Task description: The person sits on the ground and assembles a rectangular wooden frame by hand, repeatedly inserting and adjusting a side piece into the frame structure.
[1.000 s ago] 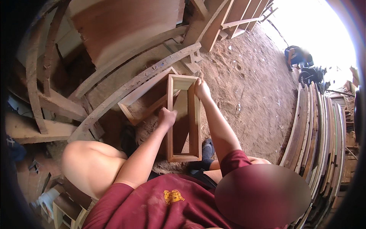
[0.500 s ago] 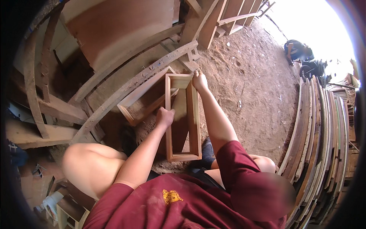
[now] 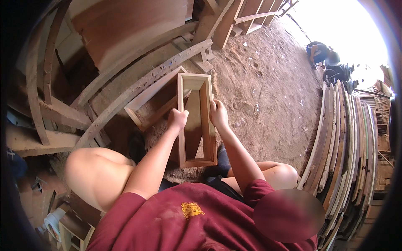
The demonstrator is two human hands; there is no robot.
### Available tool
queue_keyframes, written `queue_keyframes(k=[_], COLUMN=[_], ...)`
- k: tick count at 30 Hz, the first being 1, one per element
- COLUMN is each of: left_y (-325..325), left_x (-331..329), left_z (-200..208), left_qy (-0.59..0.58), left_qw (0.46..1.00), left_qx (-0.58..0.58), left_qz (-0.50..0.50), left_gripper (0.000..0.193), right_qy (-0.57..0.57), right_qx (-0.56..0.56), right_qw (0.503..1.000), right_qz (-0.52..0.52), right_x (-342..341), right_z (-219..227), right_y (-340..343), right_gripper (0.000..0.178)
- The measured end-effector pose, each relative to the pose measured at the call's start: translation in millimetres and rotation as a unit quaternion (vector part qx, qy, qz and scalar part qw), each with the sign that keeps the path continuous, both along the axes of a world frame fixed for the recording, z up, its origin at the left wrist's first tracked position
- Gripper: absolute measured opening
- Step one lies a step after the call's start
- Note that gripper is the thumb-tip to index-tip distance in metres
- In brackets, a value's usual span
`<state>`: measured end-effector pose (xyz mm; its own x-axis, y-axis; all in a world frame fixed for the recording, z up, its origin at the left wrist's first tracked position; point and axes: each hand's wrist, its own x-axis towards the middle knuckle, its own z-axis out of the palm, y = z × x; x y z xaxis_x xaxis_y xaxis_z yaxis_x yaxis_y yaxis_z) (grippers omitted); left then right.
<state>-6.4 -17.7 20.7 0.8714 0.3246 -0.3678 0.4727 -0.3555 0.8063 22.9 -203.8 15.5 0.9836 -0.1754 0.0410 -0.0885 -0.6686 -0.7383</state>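
Observation:
Between my knees stands a narrow rectangular wooden frame (image 3: 212, 144), open in the middle, with a loose-looking slanted board showing through it. My left hand (image 3: 178, 119) is closed round its left side, about halfway along. On the opposite side my right hand (image 3: 218, 114) grips the right rail at nearly the same height. Fingers of both hands are partly hidden behind the wood. A second wooden frame (image 3: 138, 119) of similar make lies tilted on the ground just left of and behind the held one.
Long rough beams (image 3: 142, 85) run at the left, beside a large brown panel (image 3: 130, 31). Stacked planks (image 3: 331, 138) line the right. A person (image 3: 320, 53) bends near a motorbike (image 3: 335, 75) at the far right. A white bucket-like container (image 3: 53, 219) stands lower left.
My right hand has slid from the frame's far right corner down to the middle of its right side. My left hand keeps its hold on the left side.

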Motion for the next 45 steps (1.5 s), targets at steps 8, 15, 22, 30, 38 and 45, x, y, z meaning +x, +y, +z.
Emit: queue_keyframes(k=[8, 15, 22, 30, 38, 45], left_y=[3, 5, 8, 7, 3, 4], left_x=[4, 7, 6, 7, 5, 2], left_z=[-17, -25, -30, -26, -20, -11], left_qy=[-0.022, -0.024, -0.010, 0.010, -0.005, -0.008], left_qw=[0.999, 0.999, 0.999, 0.999, 0.999, 1.000], left_qx=[-0.023, -0.042, -0.019, -0.038, -0.020, -0.007], left_qz=[-0.009, -0.023, -0.028, -0.030, -0.030, -0.020], left_gripper=[0.036, 0.036, 0.038, 0.038, 0.037, 0.036], right_qy=[0.169, 0.154, 0.122, 0.102, 0.132, 0.085], right_qx=[0.029, 0.027, -0.155, -0.267, -0.347, -0.360], right_qw=[0.985, 0.988, 0.978, 0.952, 0.923, 0.920], right_qz=[-0.027, -0.009, 0.061, 0.107, 0.100, 0.126], right_x=[-99, -117, -115, -126, -115, -47], right_z=[9, 14, 64, 80, 64, 57], right_y=[-23, -27, -14, -2, 7, 17], right_gripper=[0.047, 0.047, 0.042, 0.040, 0.035, 0.030])
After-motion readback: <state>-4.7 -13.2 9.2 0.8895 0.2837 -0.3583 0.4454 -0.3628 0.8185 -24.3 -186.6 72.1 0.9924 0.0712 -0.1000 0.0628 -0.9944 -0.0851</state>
